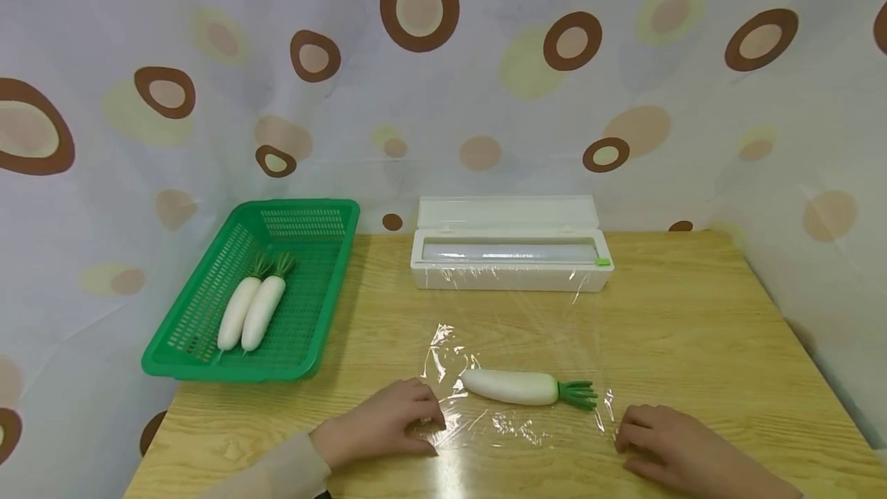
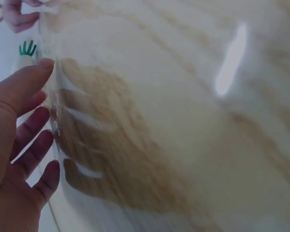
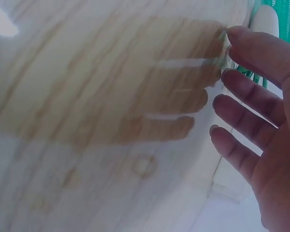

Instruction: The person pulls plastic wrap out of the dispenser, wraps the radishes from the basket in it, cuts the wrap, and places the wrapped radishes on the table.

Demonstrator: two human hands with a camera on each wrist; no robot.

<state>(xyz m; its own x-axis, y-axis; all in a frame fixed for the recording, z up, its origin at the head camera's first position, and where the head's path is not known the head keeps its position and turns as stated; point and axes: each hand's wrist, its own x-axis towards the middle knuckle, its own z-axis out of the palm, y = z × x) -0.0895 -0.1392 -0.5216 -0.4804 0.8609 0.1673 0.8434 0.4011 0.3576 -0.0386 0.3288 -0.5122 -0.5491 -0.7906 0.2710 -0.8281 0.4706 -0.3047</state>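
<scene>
A white radish with a green top lies on its side on the wood-grain table, its leaves to the right. Under and around it spreads a sheet of clear cling film, wrinkled and glossy, reaching back to a white dispenser box. My left hand rests at the film's left edge, fingers slightly bent; in the left wrist view the thumb and fingers are spread apart. At the film's right front corner is my right hand, its fingers loosely extended. Whether the fingertips press film or table is unclear.
A green basket at the left holds two more radishes. The dispenser's lid stands raised, with the film roll visible inside and a green slider at its right end. A patterned curtain hangs behind the table.
</scene>
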